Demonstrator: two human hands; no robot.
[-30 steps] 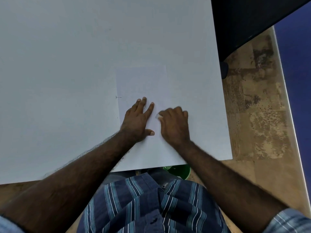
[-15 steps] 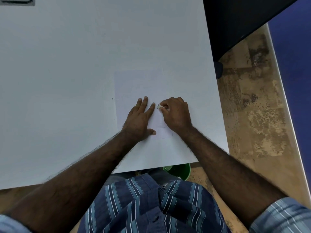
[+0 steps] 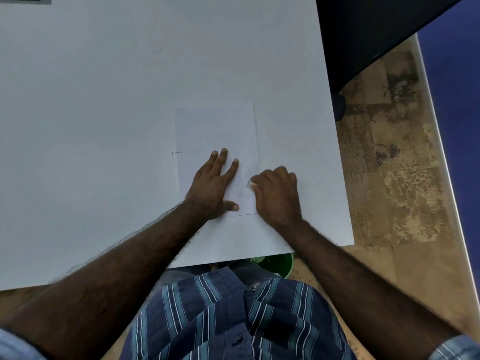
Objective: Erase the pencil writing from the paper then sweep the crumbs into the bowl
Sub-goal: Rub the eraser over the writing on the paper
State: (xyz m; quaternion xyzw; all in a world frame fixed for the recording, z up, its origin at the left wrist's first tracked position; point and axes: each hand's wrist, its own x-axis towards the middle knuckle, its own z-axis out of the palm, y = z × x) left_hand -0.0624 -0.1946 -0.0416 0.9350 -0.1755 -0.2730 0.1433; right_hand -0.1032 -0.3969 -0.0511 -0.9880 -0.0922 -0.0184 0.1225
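Erasing step under way. Flat white paper sheet point(image 3: 217, 131) lies near the white table point(image 3: 104, 100) front-right edge. Left hand point(image 3: 211, 187), fingers straight, presses it flat. Right hand point(image 3: 276, 194), fingers curled, pinches small white eraser point(image 3: 248, 184) on the sheet's lower right. Green plastic bowl point(image 3: 275, 263) sits below the table edge, partly hidden. Next, prob.: finish rubbing, then sweep crumbs off toward the bowl.

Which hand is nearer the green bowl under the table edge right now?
Right. The right hand grips the eraser at the paper's right edge, roughly above the green bowl; the left hand presses flat on the paper, farther left.
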